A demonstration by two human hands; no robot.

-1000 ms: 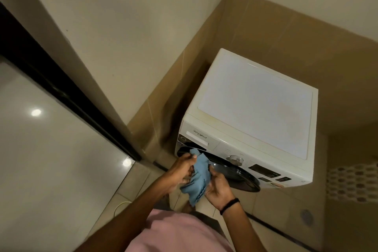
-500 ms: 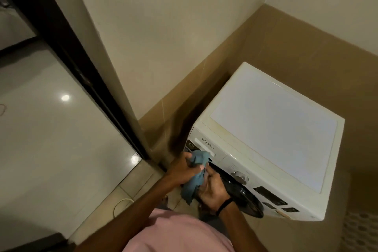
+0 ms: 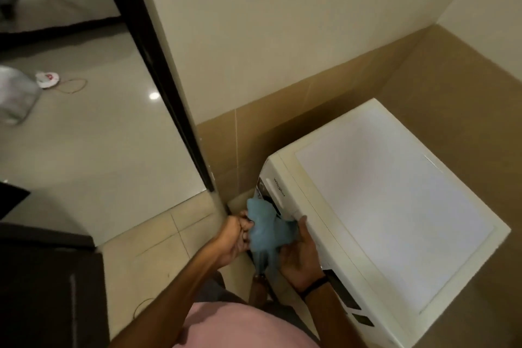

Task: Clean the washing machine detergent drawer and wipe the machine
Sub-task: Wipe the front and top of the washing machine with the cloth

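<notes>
Apparently the left hand [image 3: 233, 237] and right hand [image 3: 300, 256] are gripping the blue cloth [image 3: 265, 224] by the shut detergent drawer [image 3: 276, 192], cleaning barely starting.

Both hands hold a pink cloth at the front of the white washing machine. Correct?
No. The head view shows the cloth is light blue, not pink. The left hand and right hand hold it at the front of the white washing machine.

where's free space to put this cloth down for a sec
The washing machine's top, bordered by the tan tiled walls, is bare. The floor tiles between door frame and machine are bare. Crowded: its front left corner, where left hand and right hand hold the blue cloth.
</notes>
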